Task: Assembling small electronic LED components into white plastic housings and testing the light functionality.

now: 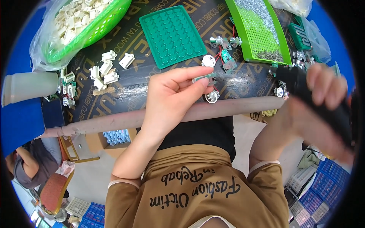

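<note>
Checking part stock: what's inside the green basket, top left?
The green basket holds a heap of small white plastic parts, lined by a clear plastic bag. Anything beneath the top layer is covered.

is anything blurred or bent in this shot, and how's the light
Head view: the right hand and the black tool it grips are smeared by motion blur; the left hand, pinching a small circuit board, is sharp. Fisheye bends the table edge and leaves black corners. Light is even and soft, with mild glare on the dark tabletop.
</note>
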Tool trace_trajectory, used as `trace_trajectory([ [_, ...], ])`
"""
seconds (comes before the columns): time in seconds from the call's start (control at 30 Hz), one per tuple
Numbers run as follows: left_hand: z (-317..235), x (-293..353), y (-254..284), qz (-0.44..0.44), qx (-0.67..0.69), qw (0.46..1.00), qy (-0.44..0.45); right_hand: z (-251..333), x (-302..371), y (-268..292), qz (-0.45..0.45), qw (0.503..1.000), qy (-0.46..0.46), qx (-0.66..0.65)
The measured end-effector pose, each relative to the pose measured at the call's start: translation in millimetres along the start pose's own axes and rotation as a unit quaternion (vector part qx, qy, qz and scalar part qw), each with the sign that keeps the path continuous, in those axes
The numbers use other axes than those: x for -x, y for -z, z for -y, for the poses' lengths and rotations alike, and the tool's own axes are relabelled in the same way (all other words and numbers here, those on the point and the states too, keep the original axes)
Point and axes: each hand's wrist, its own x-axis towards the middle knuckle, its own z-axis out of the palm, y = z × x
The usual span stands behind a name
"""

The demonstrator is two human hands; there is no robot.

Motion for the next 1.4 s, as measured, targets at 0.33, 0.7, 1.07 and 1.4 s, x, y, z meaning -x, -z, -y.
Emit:
trace_trajectory([
  [0.33, 0, 3, -1, -0.005, -0.009, 1.000, 0.003, 28, 3, -76, -0.007, 0.997, -0.071, 0.012],
  [0.7, -1, 3, 1, -0.003, -0.029, 1.000, 0.006, 25, -1, -82, 0.014, 0.996, -0.093, 0.011],
  [1.07, -2, 4, 1, -0.002, -0.034, 0.999, 0.010, 23, -7, -79, 0.040, 0.991, -0.122, -0.020],
  [1.4, -1, 4, 1, 0.000, -0.032, 0.999, 0.003, 21, -5, -86, -0.023, 0.996, -0.081, -0.030],
])
